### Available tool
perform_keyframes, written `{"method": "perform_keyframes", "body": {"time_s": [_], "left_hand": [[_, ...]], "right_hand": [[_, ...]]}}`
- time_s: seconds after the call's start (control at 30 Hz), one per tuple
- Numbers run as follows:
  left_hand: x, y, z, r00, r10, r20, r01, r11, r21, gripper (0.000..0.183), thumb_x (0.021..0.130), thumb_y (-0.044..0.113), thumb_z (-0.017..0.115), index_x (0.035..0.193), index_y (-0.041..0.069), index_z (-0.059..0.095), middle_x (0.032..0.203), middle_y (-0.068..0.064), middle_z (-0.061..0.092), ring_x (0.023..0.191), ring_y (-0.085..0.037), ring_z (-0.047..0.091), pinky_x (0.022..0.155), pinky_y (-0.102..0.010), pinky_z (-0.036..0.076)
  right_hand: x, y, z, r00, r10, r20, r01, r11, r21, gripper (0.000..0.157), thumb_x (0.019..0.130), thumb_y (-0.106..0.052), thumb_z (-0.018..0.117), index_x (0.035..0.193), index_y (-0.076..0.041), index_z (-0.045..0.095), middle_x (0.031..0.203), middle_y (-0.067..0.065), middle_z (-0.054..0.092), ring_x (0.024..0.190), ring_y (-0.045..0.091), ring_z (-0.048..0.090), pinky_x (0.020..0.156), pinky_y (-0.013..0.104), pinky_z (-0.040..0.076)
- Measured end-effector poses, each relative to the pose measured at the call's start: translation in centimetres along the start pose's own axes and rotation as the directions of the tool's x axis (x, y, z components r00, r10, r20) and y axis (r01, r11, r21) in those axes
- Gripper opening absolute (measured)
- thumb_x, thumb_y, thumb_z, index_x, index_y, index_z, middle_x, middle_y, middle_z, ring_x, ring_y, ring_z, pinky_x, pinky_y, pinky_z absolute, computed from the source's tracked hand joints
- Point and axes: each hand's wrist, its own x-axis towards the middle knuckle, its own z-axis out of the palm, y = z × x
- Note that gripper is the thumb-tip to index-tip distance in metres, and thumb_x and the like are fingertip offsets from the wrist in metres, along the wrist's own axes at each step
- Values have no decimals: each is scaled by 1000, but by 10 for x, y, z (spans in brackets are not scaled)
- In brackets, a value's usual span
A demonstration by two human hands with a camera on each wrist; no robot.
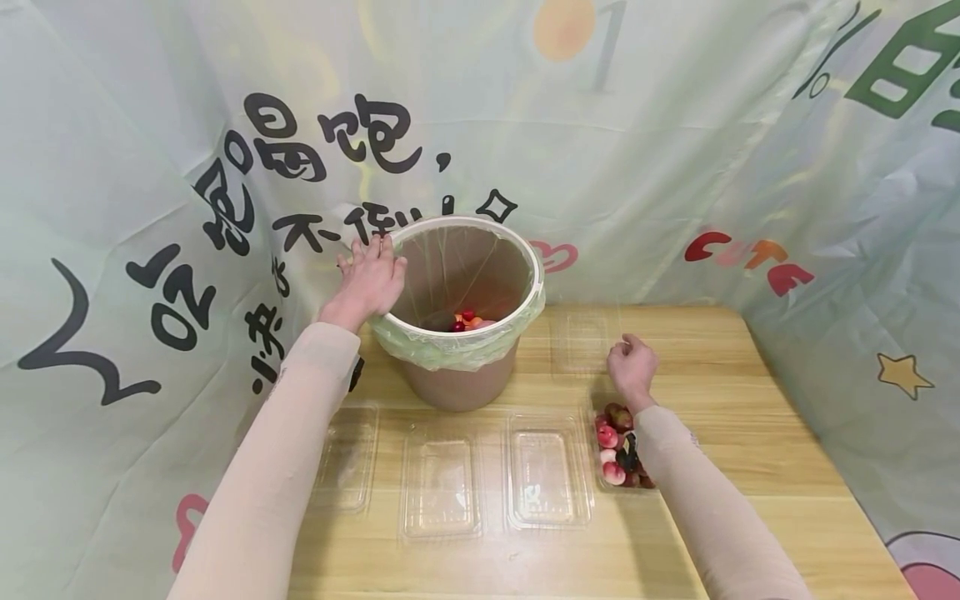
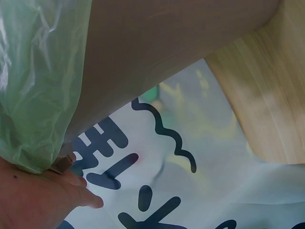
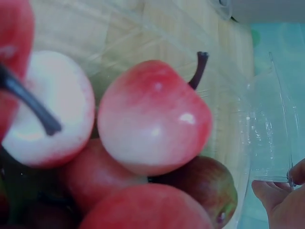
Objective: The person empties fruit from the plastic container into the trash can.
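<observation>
My left hand rests with spread fingers on the left side of the white rim of a brown bin lined with a thin green bag. Small red and orange fruits lie at the bottom of the bin. My right hand pinches the edge of an upright clear plastic box between thumb and fingers. Below the right wrist, a filled clear box holds red-and-white fruits with dark stems and several dark reddish fruits; the sleeve covers part of it.
Three more clear plastic boxes stand in a row before the bin: a left one, a middle one and a right one. The wooden table is enclosed by a printed cloth at the back and sides.
</observation>
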Motion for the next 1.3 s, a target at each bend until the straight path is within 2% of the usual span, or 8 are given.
{"method": "perform_keyframes", "body": {"time_s": [0.23,0.43,0.67,1.07,1.3], "left_hand": [[0,0,0,1000,-1,-2,1,1000,3,71,113,41,18,167,-4,10,174,-30,6,159,-57,-7,124,-77,-6],[0,0,0,1000,0,-4,0,1000,-2,71,113,41,18,167,-4,9,174,-30,6,159,-57,-7,124,-77,-6],[1,0,1,1000,-3,-6,3,1000,-9,71,113,41,19,167,-4,9,174,-30,6,159,-56,-8,124,-77,-7],[0,0,1,1000,-5,1,5,1000,-8,71,113,42,18,167,-3,8,174,-30,5,159,-57,-9,124,-76,-7],[0,0,0,1000,-4,-3,4,1000,-8,71,113,41,18,167,-3,9,174,-30,6,159,-56,-7,125,-76,-6]], "right_hand": [[1,6,4,1000,4,-14,-4,1000,1,48,102,-9,42,145,8,57,130,32,69,109,39,66,101,51,55],[0,11,5,1000,13,0,-13,1000,-16,49,101,-8,42,144,10,57,133,33,66,111,40,65,106,54,53],[0,15,7,1000,22,-6,-22,999,-33,49,100,-8,42,142,11,58,129,34,68,106,38,63,104,55,53],[2,18,7,997,59,45,-57,997,-46,55,96,-6,39,146,12,54,133,35,66,112,39,65,109,54,52],[2,17,6,999,28,34,-26,997,-78,53,96,-6,40,143,14,55,134,36,64,126,48,62,115,56,47]]}}
